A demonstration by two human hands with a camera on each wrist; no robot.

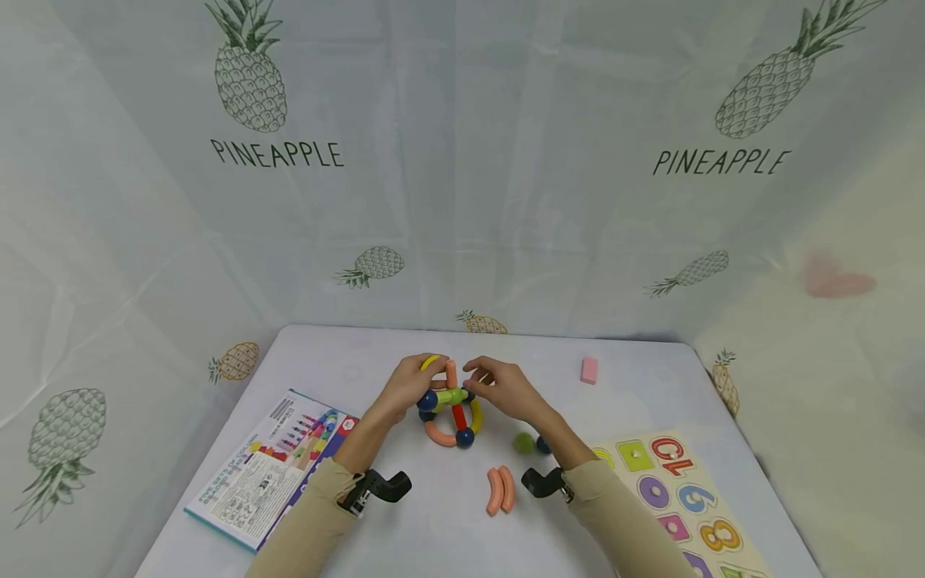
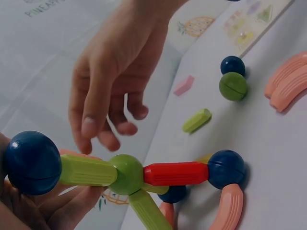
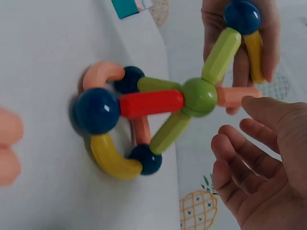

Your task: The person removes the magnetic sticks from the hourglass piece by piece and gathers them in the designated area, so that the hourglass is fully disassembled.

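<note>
A frame of magnetic sticks and balls stands on the table, its green ball (image 3: 200, 97) joined to a red stick (image 3: 151, 103), light green sticks and an upright salmon stick (image 3: 235, 97). Below, curved sticks and blue balls form a ring. My left hand (image 1: 405, 387) grips the upper blue ball (image 3: 242, 17), which has a yellow curved stick (image 3: 255, 57) on it; its fingers are partly hidden behind them. My right hand (image 1: 509, 391) hovers at the frame's right with loosely bent fingers. One fingertip overlaps the salmon stick in the right wrist view; contact is unclear.
Two curved salmon sticks (image 1: 495, 491) lie in front. Nearby are a loose green ball (image 1: 523, 442), a blue ball (image 1: 543, 444) and a light green stick (image 2: 196, 120). A pink block (image 1: 588, 370) lies farther back. A booklet (image 1: 278, 466) is left, a number board (image 1: 627, 478) right.
</note>
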